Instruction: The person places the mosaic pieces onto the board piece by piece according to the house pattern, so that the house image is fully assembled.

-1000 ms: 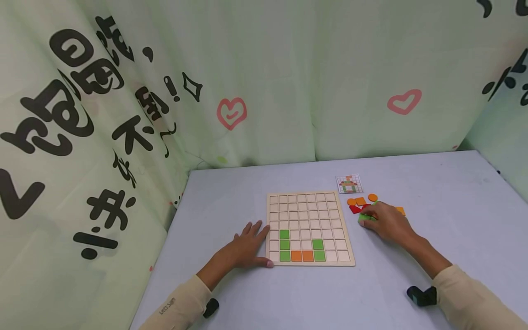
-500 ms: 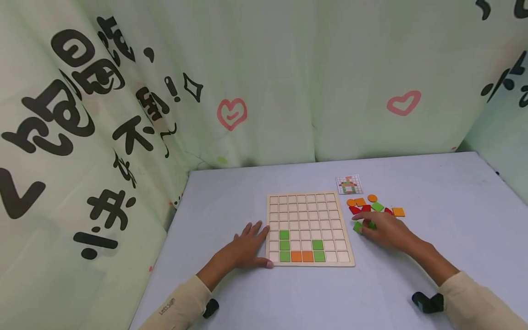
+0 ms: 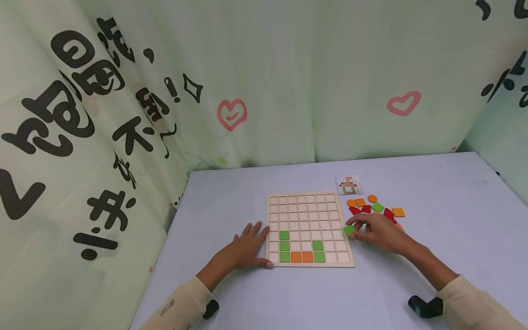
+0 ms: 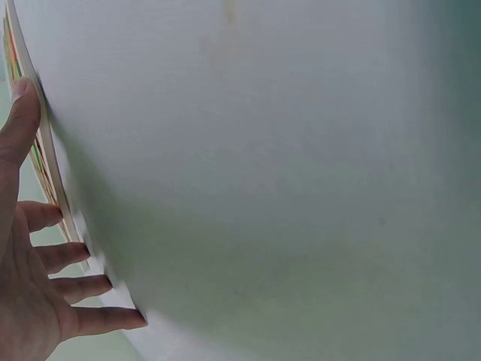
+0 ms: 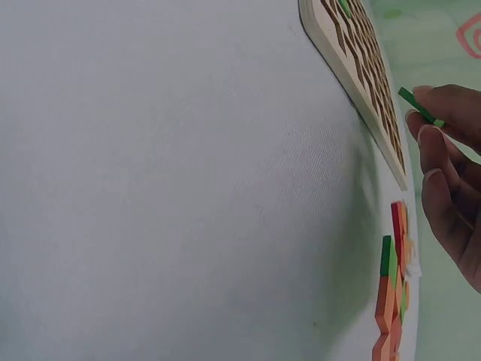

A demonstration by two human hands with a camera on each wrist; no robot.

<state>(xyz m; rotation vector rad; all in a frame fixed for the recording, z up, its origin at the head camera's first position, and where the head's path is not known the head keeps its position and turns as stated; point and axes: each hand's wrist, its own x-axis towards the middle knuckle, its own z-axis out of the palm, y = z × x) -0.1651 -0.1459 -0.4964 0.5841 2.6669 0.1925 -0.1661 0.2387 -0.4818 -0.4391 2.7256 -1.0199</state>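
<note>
My right hand (image 3: 381, 233) pinches a green square tile (image 3: 349, 230) between thumb and fingertips, at the right edge of the wooden grid board (image 3: 307, 198). Seen from the right wrist, this thin tile (image 5: 421, 105) is held above the tabletop, edge-on. My left hand (image 3: 247, 250) lies with spread fingers at the board's left edge, thumb at the lower left corner; the left wrist view shows the thumb against the rim. In the lower rows of the board sit several green tiles (image 3: 284, 246) and two orange tiles (image 3: 302, 255).
Loose pieces lie right of the board: red pieces (image 3: 365, 209), an orange square (image 3: 398, 212), orange discs (image 3: 372, 198) and a green one (image 3: 377, 207). A small pattern card (image 3: 349, 184) lies behind them. A printed curtain (image 3: 272, 137) borders the white-covered table (image 3: 297, 298).
My right hand has moved left from the loose pieces to the board's right edge, bringing a green tile with it. The left hand and the board have stayed where they were.
</note>
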